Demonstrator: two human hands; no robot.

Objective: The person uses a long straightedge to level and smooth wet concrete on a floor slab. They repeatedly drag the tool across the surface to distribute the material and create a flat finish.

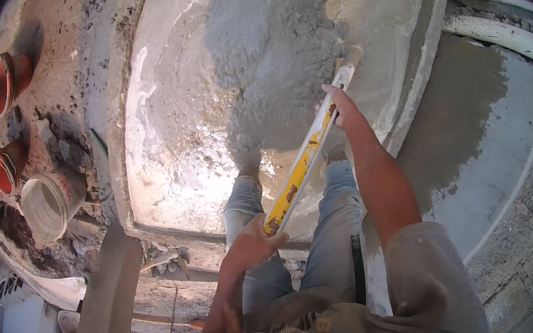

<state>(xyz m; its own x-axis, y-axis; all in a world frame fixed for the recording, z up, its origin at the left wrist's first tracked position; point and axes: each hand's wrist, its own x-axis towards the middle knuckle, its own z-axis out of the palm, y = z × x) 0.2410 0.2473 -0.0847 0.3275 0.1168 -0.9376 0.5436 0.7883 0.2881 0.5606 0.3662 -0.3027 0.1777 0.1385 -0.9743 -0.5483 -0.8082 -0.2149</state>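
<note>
Both of my hands are closed around a long, straight bar (302, 171) with worn yellow paint and pale edges. It slants from near my body up and to the right. My left hand (254, 243) grips its near end, above my thigh. Farther along, my right hand (341, 107) holds it close to the far end, which lies over wet grey concrete (266, 44). That rough, thick heap spreads over a smoother, watery surface (166, 152) inside a raised rim. My feet are in the wet area, mostly hidden by the jeans and the mix.
Two orange-lined buckets (0, 85) and a whitish bucket (48, 207) lie at the left on rough ground. A concrete post (110, 287) stands at the near left. A partly wet slab (482, 135) lies to the right, with white pipes (516, 41) beyond it.
</note>
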